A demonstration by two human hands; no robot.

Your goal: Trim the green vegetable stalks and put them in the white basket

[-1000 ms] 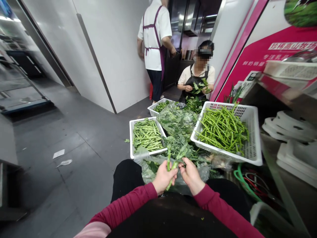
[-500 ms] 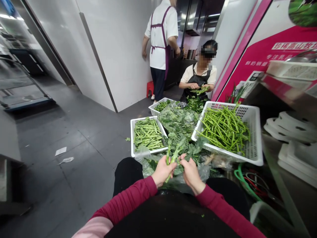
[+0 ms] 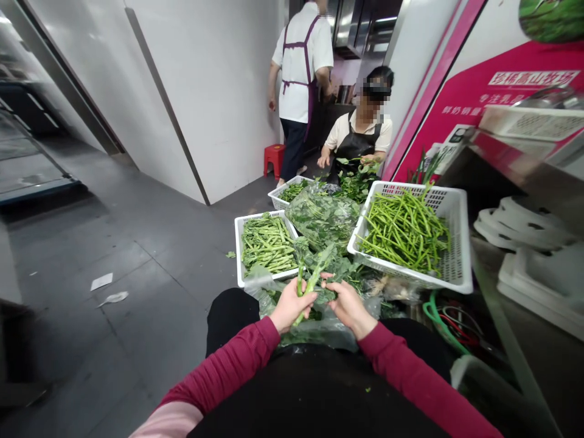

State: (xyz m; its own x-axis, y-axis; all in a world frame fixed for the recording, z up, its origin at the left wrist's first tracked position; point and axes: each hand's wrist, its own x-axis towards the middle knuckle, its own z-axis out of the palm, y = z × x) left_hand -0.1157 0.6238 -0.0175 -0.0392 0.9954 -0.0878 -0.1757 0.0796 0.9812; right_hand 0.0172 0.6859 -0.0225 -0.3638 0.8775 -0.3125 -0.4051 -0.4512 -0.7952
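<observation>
Two stalks, left hand; right hand narrowly apart.

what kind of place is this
Probably the back area of a restaurant or canteen kitchen: a person in a white shirt and purple apron stands by metal fittings, and white crates of trimmed green stalks and long green beans or stems sit on the work pile.

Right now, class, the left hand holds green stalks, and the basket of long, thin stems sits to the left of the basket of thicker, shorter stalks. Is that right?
Not quite: the head view shows the basket of long, thin stems to the right of the basket of thicker, shorter stalks. The left hand does hold green stalks.
</observation>
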